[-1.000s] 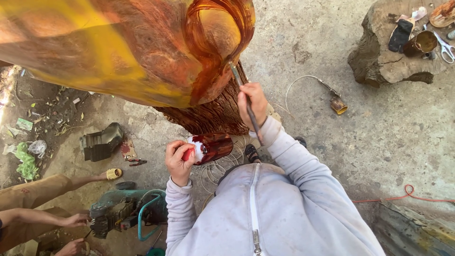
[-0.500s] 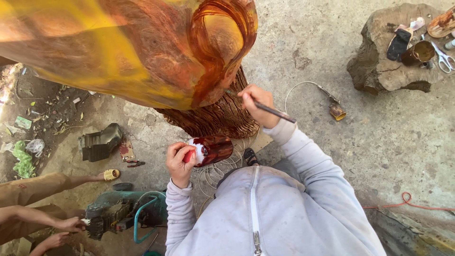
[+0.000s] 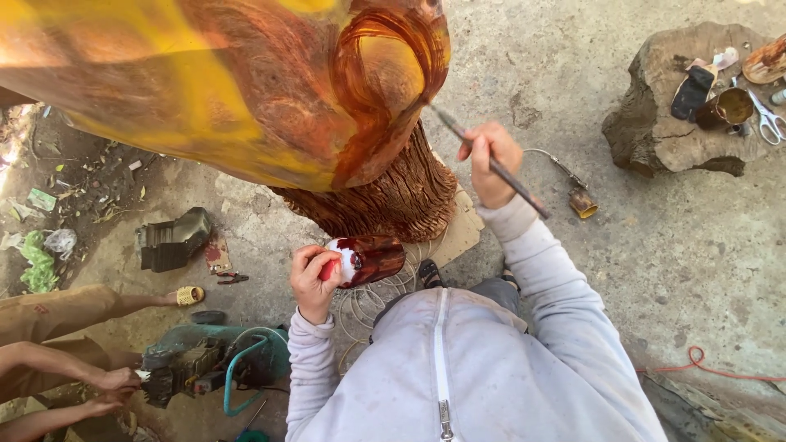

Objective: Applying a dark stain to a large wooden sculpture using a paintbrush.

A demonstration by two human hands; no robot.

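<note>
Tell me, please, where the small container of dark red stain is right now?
The container of stain is in the left hand, low in the head view's centre, just below the ribbed base of the wooden carving and above the person's grey top.

Stump (image 3: 655, 131) bearing scissors (image 3: 768, 121); green machine (image 3: 217, 364).

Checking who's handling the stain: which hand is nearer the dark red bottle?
Left. The left hand holds the dark red bottle; the right hand is higher, holding a paintbrush.
</note>
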